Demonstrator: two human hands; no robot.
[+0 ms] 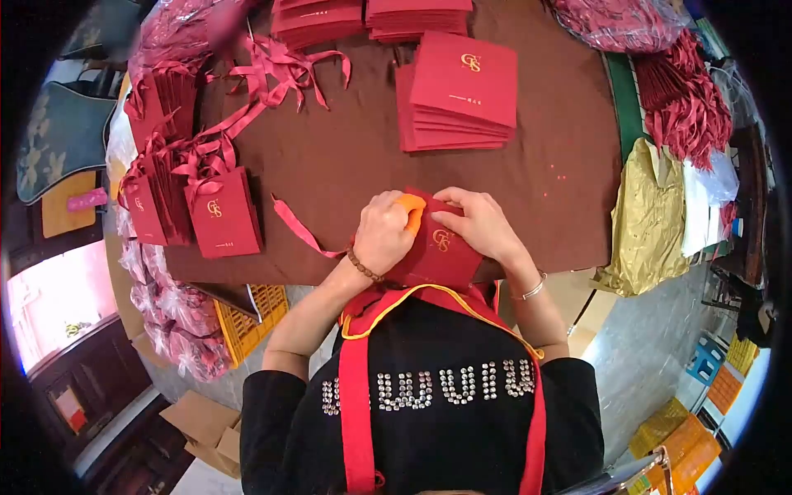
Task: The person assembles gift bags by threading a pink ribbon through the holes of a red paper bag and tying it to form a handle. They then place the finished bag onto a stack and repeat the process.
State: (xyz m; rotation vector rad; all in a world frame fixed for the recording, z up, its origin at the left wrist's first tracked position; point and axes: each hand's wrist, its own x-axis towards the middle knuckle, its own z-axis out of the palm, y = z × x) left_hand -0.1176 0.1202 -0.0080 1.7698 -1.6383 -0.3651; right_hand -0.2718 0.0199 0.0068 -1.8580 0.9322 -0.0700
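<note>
A red paper gift bag (440,241) with gold lettering is held upright against the front edge of the table, close to the red apron. My left hand (384,234) is closed at its top left corner, with a bright orange piece (413,212) at the thumb and fingers. Gripping the top right edge, my right hand (482,221) has its thumb on the front and its fingers behind. A loose red ribbon (299,228) trails across the table towards my left wrist. The fingertips of my left hand are partly hidden.
A stack of flat red bags (464,91) lies ahead on the brown tablecloth (330,157). Ribboned bags (223,213) stand at left, near tangled ribbons (280,70). At right are a gold plastic bag (648,223) and a ribbon bundle (685,103). A yellow crate (252,322) sits below.
</note>
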